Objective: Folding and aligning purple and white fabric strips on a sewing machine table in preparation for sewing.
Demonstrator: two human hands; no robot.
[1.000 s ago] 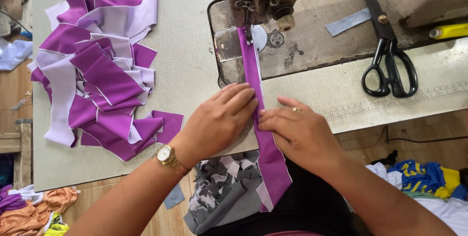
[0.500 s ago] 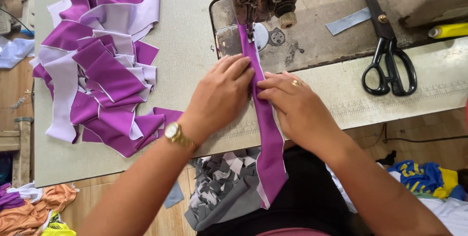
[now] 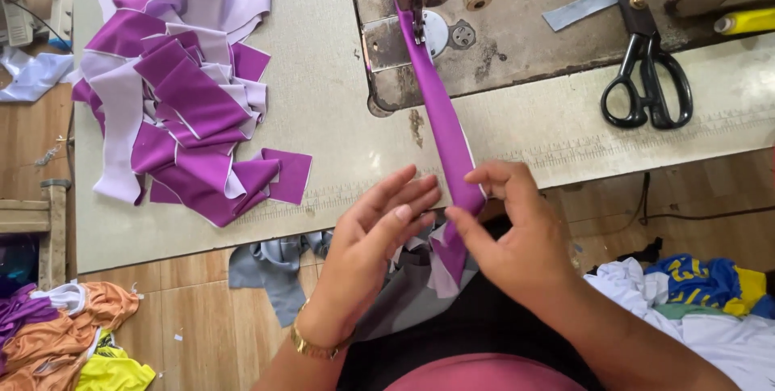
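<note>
Fingers: the right hand [image 3: 517, 234] pinches the purple strip [image 3: 442, 129] between thumb and forefinger at the table edge; the left hand [image 3: 379, 234] lies loosely open, fingertips beside the strip.
Strip: thin, smooth cloth, pulled taut from under the sewing machine [image 3: 428, 4] needle to keep it straight.
Pile: cut purple and lilac pieces [image 3: 182, 92], heaped at left.
Scissors [image 3: 646, 76]: black-handled, lying apart at right.

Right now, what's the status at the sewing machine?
Right hand pinching purple strip at table edge. Left hand open beside it. Strip runs under the needle. Nothing across it.
</note>
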